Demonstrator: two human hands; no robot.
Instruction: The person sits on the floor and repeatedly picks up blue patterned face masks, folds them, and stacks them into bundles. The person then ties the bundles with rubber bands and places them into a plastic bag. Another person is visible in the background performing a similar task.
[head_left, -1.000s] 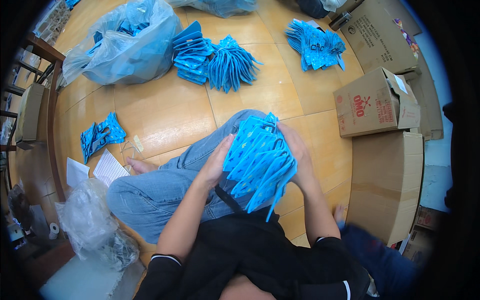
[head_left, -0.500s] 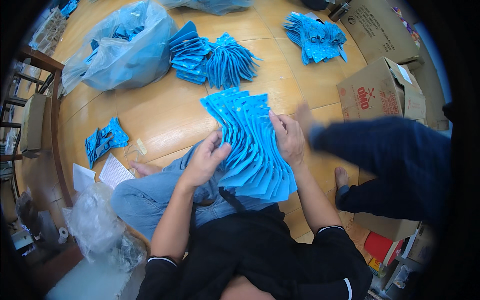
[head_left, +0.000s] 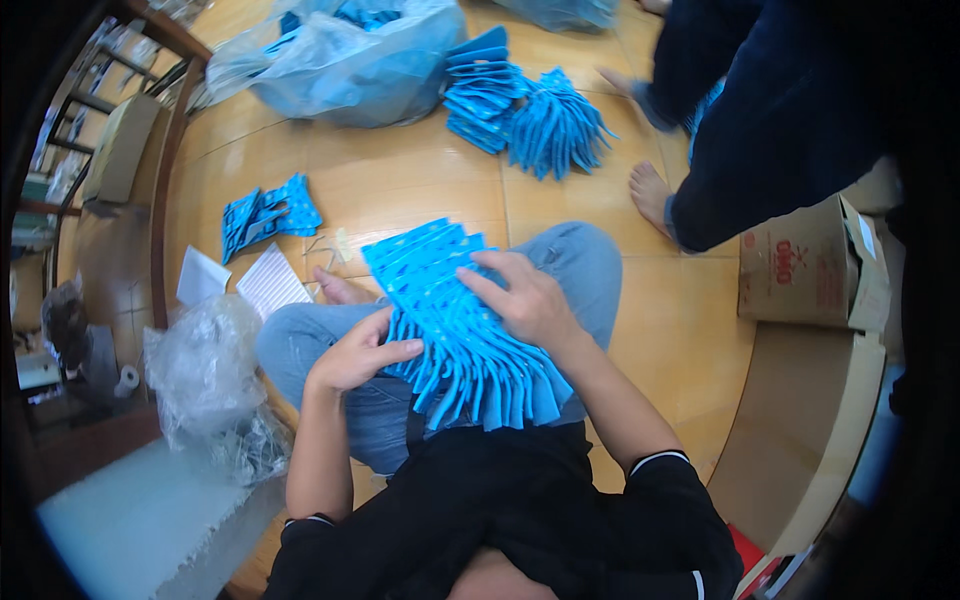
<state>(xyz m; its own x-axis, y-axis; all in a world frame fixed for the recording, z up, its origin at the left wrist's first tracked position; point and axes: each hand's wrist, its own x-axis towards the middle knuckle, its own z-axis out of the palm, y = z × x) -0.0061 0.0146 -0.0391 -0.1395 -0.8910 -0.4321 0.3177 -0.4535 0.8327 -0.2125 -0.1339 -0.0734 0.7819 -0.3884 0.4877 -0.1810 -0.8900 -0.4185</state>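
A fanned stack of blue patterned fabric pieces point(head_left: 470, 330) rests over my lap, its layers overlapping and spreading toward me. My left hand point(head_left: 355, 352) grips the stack's left edge, thumb on top and the other fingers partly hidden behind. On the upper right, my right hand point(head_left: 525, 300) is closed over the stack's edge, with bent fingers pressing its top face. Under the stack are my crossed legs in blue jeans point(head_left: 585, 270).
Further fanned blue bundles point(head_left: 555, 120) lie ahead beside a clear plastic bag point(head_left: 350, 70) of blue pieces. A person in dark trousers point(head_left: 770, 120) stands at the right, near cardboard boxes point(head_left: 800, 265). Crumpled plastic point(head_left: 205, 360), paper sheets point(head_left: 272, 280) and a small blue bundle point(head_left: 270, 215) lie left.
The stack has tilted flatter, showing its patterned top face. My right hand has moved from its right side onto the top. The person at the right has stepped farther ahead; my view has shifted right.
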